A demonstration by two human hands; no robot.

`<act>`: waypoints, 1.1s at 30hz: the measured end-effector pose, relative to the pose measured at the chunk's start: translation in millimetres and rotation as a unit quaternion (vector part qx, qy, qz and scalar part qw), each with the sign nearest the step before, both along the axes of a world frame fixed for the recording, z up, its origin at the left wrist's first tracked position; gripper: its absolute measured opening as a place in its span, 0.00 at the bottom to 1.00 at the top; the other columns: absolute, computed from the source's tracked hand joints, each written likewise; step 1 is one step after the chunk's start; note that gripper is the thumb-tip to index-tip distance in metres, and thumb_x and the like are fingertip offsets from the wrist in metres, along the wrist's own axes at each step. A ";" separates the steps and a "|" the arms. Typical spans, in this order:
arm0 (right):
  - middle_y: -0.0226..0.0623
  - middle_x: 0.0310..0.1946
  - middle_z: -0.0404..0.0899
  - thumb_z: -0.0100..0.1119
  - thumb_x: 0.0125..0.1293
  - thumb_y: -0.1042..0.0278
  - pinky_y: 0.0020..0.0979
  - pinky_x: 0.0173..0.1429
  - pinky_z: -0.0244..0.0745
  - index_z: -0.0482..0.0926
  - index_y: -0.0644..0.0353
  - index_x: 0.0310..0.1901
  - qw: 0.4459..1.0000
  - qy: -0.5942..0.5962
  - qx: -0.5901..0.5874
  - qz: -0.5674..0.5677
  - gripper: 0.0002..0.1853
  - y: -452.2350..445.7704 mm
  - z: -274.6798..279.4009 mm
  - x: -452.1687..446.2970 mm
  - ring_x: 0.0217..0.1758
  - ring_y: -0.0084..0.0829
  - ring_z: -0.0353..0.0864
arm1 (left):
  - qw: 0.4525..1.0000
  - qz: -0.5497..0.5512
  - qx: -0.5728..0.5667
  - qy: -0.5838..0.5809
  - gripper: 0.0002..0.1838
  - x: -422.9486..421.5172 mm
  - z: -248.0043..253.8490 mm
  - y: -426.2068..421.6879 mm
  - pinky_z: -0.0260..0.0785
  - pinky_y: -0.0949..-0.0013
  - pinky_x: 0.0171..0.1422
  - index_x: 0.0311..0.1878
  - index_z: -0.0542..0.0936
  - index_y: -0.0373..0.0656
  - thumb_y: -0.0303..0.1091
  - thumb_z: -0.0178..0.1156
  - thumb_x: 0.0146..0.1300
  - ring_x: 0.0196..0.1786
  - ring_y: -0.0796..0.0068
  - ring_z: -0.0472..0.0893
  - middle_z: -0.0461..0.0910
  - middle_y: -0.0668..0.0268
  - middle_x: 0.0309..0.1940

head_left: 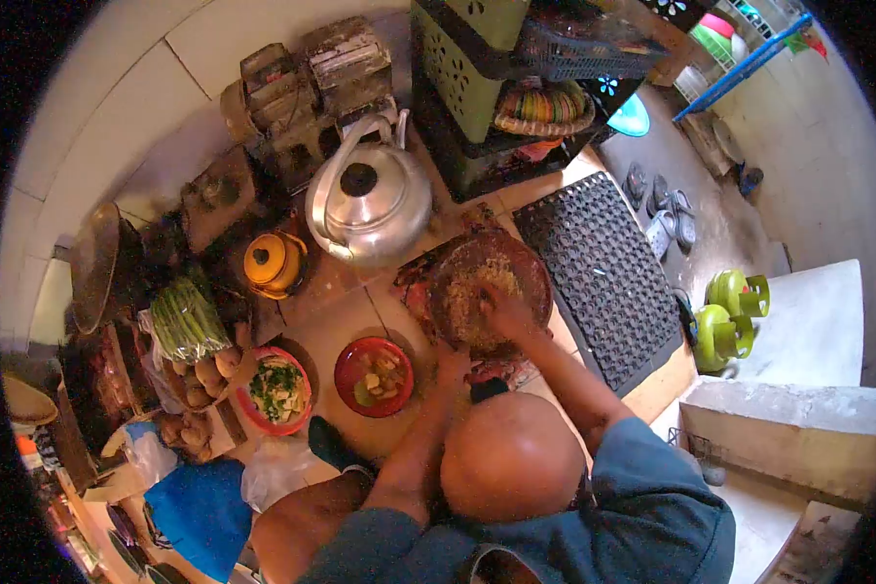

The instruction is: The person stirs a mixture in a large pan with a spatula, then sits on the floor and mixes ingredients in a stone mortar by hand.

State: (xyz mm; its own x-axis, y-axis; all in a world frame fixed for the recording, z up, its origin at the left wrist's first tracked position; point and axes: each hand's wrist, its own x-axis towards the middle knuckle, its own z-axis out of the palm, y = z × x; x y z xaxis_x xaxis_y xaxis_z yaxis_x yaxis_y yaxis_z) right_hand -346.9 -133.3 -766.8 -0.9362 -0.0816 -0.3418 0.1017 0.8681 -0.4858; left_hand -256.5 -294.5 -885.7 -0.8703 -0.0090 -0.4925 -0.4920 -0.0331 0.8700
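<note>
A wide dark brown bowl [538, 277], like a mortar, stands on the tiled floor with crumbly light-brown food [472, 282] inside. My right hand [506, 313] reaches down into the bowl, its fingers curled at the food. Whatever they hold, if anything, is hidden. At the bowl's near left rim, my left hand [451, 362] grips the edge. To the left sits a red bowl [342, 367] with chunks of food in liquid. Beyond it is a red-rimmed plate [306, 365] of chopped greens and pale pieces.
A large metal kettle [384, 200] and a small orange lidded pot [268, 265] stand ahead. Wrapped green vegetables [190, 321] lie left, above brown tubers [200, 380]. A black perforated mat [603, 277] lies right, near green gas cylinders [718, 336]. Stacked crates [453, 78] stand behind.
</note>
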 end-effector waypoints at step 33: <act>0.49 0.58 0.72 0.55 0.64 0.49 0.43 0.58 0.69 0.58 0.45 0.69 0.985 0.114 0.059 0.114 0.34 -10.6 34.9 -21.7 0.54 0.42 0.75 | 0.993 -0.053 -0.031 0.102 0.44 -14.6 -18.5 -17.5 0.78 0.49 0.48 0.72 0.42 0.46 0.30 0.59 0.59 0.52 0.45 0.74 0.65 0.45 0.61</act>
